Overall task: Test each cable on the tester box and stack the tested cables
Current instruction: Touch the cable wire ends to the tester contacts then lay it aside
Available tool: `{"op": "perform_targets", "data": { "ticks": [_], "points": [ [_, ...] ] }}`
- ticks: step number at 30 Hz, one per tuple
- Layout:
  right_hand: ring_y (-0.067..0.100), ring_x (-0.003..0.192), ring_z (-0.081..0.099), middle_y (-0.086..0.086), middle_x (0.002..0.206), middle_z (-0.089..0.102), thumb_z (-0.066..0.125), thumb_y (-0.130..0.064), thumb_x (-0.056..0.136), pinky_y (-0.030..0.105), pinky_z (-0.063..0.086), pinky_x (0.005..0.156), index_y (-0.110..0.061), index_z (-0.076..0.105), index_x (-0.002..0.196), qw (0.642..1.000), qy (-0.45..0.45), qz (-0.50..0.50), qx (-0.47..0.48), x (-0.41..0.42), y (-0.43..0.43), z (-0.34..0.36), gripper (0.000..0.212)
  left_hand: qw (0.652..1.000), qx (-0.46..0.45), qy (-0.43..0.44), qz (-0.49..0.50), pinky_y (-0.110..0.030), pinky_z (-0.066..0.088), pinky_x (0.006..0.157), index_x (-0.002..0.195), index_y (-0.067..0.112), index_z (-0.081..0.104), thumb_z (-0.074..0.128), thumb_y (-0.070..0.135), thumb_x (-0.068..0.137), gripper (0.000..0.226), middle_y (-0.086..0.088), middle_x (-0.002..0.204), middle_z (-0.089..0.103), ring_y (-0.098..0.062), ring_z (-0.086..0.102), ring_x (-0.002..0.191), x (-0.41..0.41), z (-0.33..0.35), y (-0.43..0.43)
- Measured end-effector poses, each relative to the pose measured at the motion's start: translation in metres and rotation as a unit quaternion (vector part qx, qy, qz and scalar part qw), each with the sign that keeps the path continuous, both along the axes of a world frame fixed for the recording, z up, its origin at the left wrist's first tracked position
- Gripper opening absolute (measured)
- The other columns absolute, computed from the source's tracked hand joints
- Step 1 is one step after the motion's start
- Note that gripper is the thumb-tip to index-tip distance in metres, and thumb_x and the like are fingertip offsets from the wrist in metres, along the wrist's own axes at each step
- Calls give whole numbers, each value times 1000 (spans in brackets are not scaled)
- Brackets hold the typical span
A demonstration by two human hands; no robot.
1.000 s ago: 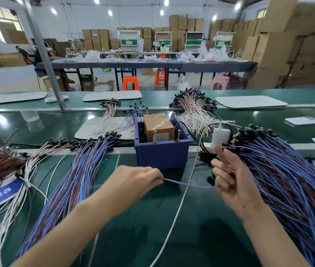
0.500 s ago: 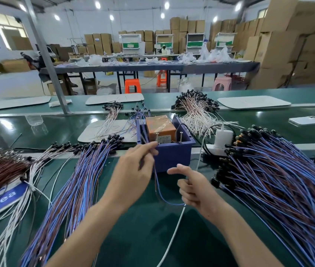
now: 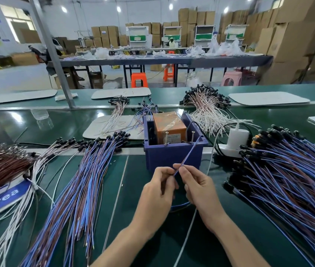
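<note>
— So, what are the hands doing?
— I'm seeing the left hand (image 3: 158, 191) and right hand (image 3: 197, 187) both pinching one blue cable (image 3: 188, 153) between thumb and forefinger, just in front of the blue tester box (image 3: 172, 157).
— Where is its end pointing?
— It's slanting up toward the box's right screw (image 3: 193, 136); whether it's touching, I cannot tell.

Scene was bright, lit by ceiling lamps (image 3: 118, 9). Window (image 3: 15, 27) upper left blew out. Glare lay on green conveyor belt (image 3: 66, 124). Frame edges bent, blurred.
</note>
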State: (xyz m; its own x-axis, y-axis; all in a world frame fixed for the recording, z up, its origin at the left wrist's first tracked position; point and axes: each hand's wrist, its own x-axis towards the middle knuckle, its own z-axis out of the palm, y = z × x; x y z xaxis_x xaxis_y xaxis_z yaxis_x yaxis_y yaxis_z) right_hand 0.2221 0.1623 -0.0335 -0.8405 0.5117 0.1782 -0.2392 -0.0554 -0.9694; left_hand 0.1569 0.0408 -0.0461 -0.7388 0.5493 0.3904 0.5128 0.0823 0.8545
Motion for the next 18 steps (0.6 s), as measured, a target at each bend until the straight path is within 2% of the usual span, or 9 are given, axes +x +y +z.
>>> {"op": "perform_targets", "data": {
  "ticks": [3, 6, 9, 11, 12, 15, 18],
  "points": [
    [-5, 47, 55, -19, 53, 59, 61, -36, 89, 5, 40, 47, -15, 77, 105, 1000, 15, -2, 20, -2, 0, -2, 31, 1000, 5, -10, 4, -41, 56, 66, 104, 39, 55, 52, 35, 102, 6, 10, 85, 71, -16, 65, 70, -1, -3, 1],
    [-4, 48, 55, -16, 59, 62, 61, -37, 91, 6, 40, 46, -21, 78, 100, 999, 17, -5, 31, -3, -1, -3, 26, 999, 34, 14, 38, -31, 55, 67, 101, 37, 55, 51, 37, 100, 4, 12, 85, 71, -11, 67, 72, 0, -4, 1],
    [1, 39, 37, -11, 73, 70, 57, -40, 97, 10, 30, 39, -27, 74, 95, 1000, 11, -19, 2, -4, 1, -3, 22, 994, 74, 17, 77, -26, 53, 67, 98, 34, 52, 49, 36, 102, 5, 12, 88, 71, -15, 68, 75, 0, -3, 1],
    [3, 37, 26, 0, 91, 77, 51, -30, 104, 14, 25, 35, -32, 72, 90, 998, 20, -42, -51, -5, 4, -2, 25, 990, 91, 18, 101, -27, 53, 68, 99, 34, 50, 46, 31, 105, 8, 10, 86, 70, -17, 67, 76, -3, -1, 0],
    [3, 36, 25, 1, 88, 76, 49, -25, 106, 15, 24, 34, -33, 72, 89, 995, 27, -57, -76, -5, 7, -2, 30, 989, 100, 18, 112, -27, 52, 68, 101, 34, 49, 45, 30, 106, 8, 9, 85, 69, -17, 67, 75, -5, 0, -1],
    [4, 39, 25, -6, 64, 56, 49, -17, 105, 15, 24, 35, -33, 77, 98, 988, 44, -109, -103, -4, 17, -2, 33, 981, 122, 17, 147, -25, 50, 64, 108, 38, 48, 43, 25, 106, 14, 6, 83, 65, -16, 62, 69, -12, 3, -8],
    [4, 46, 26, -12, 58, 38, 52, -16, 104, 15, 28, 40, -31, 75, 114, 981, 30, -187, -45, -2, 21, -6, 29, 977, 123, 10, 176, -29, 48, 57, 112, 43, 47, 42, 21, 106, 23, 10, 89, 62, -17, 57, 62, -18, 3, -10]
  ]
}}
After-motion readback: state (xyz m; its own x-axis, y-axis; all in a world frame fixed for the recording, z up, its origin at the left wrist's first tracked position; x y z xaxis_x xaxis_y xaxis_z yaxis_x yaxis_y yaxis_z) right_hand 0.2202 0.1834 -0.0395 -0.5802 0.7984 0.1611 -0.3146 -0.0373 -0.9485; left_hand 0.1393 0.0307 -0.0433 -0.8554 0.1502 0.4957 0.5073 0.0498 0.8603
